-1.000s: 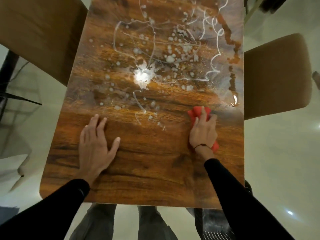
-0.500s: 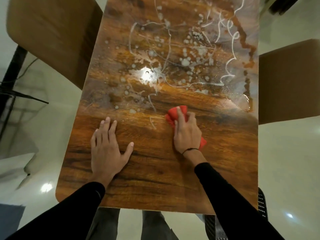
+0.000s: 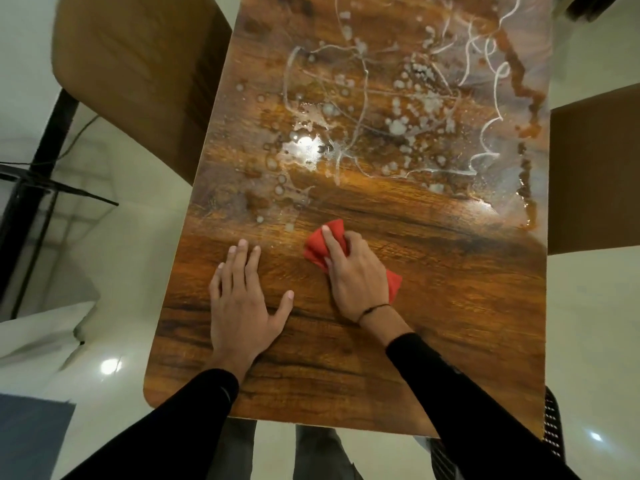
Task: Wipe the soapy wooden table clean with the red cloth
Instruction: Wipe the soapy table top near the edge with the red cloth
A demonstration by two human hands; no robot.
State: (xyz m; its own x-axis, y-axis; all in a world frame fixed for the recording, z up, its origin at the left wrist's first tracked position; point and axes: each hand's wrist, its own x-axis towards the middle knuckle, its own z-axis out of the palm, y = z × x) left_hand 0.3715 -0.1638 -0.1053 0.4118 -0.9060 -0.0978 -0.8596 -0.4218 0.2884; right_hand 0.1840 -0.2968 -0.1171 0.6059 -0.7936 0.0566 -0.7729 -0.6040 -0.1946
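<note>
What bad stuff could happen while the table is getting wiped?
1. The suds reach right to the table's right edge, so a sideways swipe there could push soapy water onto the floor.
2. The cloth is small and bunched under the right hand; it may smear the soap rather than lift it.
3. The left hand leans flat on the wood; if wet soap reaches it, it might slip.
</note>
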